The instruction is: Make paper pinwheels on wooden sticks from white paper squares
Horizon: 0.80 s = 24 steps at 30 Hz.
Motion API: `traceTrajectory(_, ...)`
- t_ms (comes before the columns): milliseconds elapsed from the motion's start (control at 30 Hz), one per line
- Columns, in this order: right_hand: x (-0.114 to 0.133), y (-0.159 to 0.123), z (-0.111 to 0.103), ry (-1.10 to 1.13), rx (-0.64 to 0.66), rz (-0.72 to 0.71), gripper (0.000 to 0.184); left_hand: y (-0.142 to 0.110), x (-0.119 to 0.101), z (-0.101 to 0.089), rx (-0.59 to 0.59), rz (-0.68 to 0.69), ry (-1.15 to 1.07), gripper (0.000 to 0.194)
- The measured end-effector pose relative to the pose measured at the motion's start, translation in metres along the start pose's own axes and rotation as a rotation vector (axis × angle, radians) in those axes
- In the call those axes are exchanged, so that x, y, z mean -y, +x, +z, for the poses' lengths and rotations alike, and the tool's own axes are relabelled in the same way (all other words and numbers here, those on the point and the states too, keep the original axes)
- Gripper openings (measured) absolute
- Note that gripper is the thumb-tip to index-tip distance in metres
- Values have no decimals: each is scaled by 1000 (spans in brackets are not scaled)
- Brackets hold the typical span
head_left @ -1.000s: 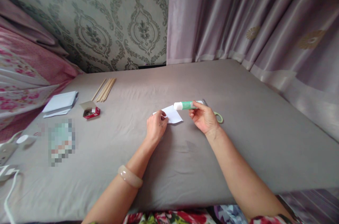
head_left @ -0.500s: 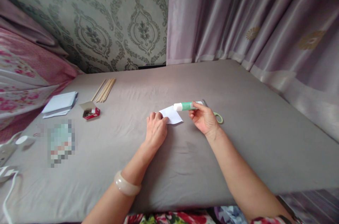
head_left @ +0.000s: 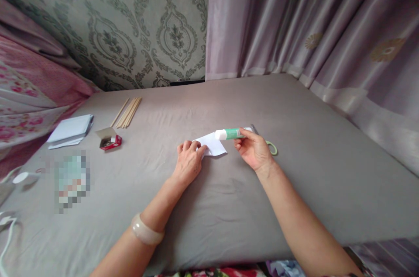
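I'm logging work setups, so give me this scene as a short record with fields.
left hand: on the white paper
right hand: holding a green-and-white tube, white end toward the paper; contact unclear
scissors: beside the right hand, partly hidden
red box: lid open, contents too small to tell
sticks: beyond the red box, one set apart
paper stack: left of the red box
surface: grey cloth, wrinkled

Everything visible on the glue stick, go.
The glue stick is a cylinder, apparently plastic: white left end, green middle with a pale printed patch. The right hand grips its other end, partly hiding it. It is held nearly level, white end overlapping the white paper in view; whether they touch is unclear.
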State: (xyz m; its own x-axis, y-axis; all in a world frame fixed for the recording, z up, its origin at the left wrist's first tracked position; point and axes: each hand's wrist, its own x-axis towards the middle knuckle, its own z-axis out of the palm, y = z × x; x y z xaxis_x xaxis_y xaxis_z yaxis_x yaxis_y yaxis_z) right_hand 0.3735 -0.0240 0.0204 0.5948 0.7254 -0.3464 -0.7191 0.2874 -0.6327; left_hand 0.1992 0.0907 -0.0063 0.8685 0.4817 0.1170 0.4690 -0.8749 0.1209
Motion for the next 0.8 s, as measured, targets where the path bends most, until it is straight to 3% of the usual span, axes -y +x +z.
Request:
traceTrajectory(400, -1, 3, -3, -19, -2, 5, 16, 3, 6, 8, -35, -83, -137, 43)
traceTrajectory(800, 7, 2, -2, 14, -22, -26, 22, 0, 10, 12, -97, -55, -210, 42)
